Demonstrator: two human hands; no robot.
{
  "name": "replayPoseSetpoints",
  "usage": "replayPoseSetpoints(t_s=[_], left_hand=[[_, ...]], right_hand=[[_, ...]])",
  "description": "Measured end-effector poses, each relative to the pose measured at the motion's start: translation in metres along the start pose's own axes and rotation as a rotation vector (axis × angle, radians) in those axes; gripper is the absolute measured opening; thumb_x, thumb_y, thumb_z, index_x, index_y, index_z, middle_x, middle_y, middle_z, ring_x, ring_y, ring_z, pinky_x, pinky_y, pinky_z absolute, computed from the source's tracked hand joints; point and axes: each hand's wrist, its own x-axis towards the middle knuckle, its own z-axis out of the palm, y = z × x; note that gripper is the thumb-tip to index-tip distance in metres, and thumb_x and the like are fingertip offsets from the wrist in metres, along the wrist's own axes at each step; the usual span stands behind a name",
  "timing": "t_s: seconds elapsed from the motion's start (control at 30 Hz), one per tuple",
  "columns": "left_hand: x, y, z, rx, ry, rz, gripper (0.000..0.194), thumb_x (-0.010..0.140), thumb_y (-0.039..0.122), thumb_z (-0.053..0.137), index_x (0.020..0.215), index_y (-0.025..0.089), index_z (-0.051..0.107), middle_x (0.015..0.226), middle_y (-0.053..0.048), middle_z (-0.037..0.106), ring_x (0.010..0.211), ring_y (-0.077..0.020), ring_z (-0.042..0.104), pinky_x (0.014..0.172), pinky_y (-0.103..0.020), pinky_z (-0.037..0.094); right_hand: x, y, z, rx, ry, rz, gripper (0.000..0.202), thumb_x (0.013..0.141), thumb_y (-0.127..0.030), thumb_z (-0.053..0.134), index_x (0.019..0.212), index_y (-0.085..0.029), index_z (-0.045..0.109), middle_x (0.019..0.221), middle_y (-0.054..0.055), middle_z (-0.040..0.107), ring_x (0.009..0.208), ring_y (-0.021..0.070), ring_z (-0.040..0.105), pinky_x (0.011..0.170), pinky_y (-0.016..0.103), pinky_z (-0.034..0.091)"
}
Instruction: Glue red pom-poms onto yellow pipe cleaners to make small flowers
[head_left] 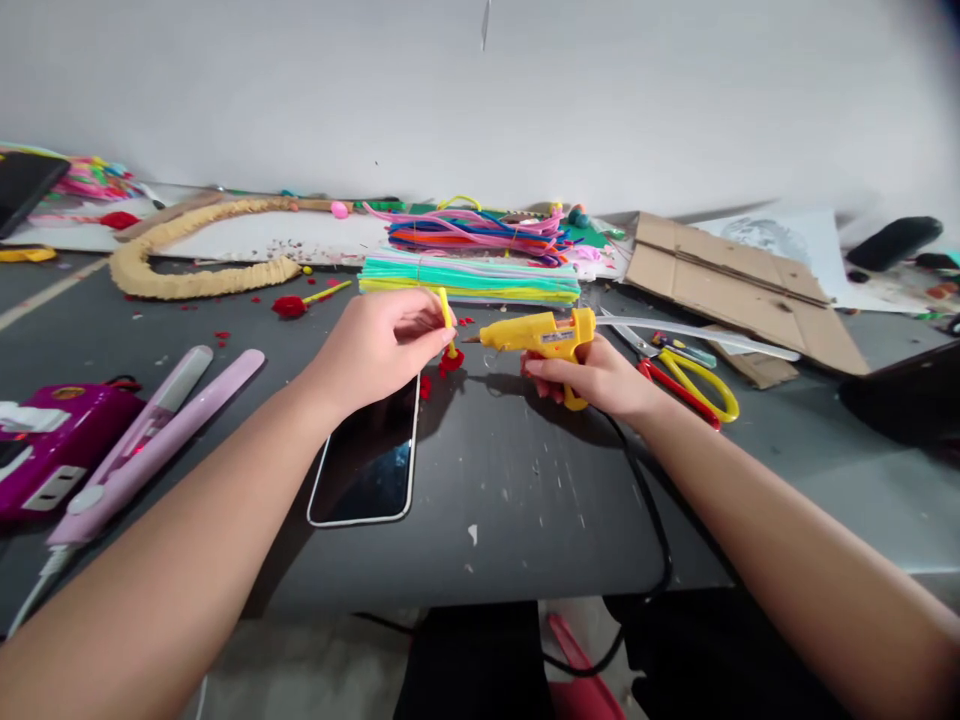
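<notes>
On our gray table (pixel 510 545) we see a dark-screened phone (pixel 367 465), a pink hair straightener (pixel 176 440), a purple socket box (pixel 82 430) and scissors (pixel 679 392) with red and yellow handles. Farther back we spot a red flower (pixel 289 307), bundled pipe cleaners (pixel 469 281) and cardboard (pixel 724 285).

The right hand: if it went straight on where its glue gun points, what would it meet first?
Probably the yellow stem held by the left hand, or that hand; depth is unclear.
</notes>
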Motion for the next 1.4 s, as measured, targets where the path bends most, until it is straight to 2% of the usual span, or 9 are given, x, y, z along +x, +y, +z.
replayPoseSetpoints(t_s=[0.4,0.63,1.03,1.4], left_hand=[[0.001,-0.004,0.002,0.003,0.037,-0.02,0.018,0.081,0.038,0.075,0.086,0.02,0.074,0.086,-0.005,0.075,0.081,-0.0198,0.072,0.084,-0.034,0.062],[0.001,-0.004,0.005,0.006,0.017,-0.033,0.016,0.082,0.036,0.074,0.086,0.021,0.073,0.087,-0.004,0.075,0.081,-0.0191,0.072,0.083,-0.033,0.061],[0.0,-0.001,0.004,0.009,0.027,-0.013,0.016,0.083,0.034,0.074,0.086,0.019,0.071,0.088,-0.005,0.075,0.08,-0.0191,0.072,0.083,-0.033,0.061],[0.0,-0.001,0.004,0.015,0.028,-0.007,0.019,0.083,0.038,0.073,0.087,0.019,0.07,0.09,-0.006,0.075,0.081,-0.0196,0.072,0.083,-0.034,0.061]], right_hand=[[-0.004,0.004,0.009,-0.08,0.084,0.01,0.019,0.081,-0.037,0.072,0.079,-0.018,0.066,0.056,-0.001,0.058,0.048,0.0113,0.051,0.045,0.026,0.041],[-0.003,0.007,0.012,-0.099,0.091,-0.037,0.009,0.079,-0.028,0.067,0.079,-0.019,0.066,0.064,0.0,0.061,0.054,0.0125,0.051,0.054,0.029,0.043],[-0.003,0.01,0.009,-0.154,0.062,-0.082,0.006,0.081,-0.027,0.065,0.078,-0.022,0.066,0.071,0.001,0.062,0.063,0.0163,0.053,0.063,0.033,0.045],[-0.005,0.009,0.01,-0.161,0.06,-0.077,0.008,0.082,-0.028,0.064,0.078,-0.021,0.066,0.07,0.001,0.062,0.061,0.0149,0.052,0.062,0.033,0.045]])
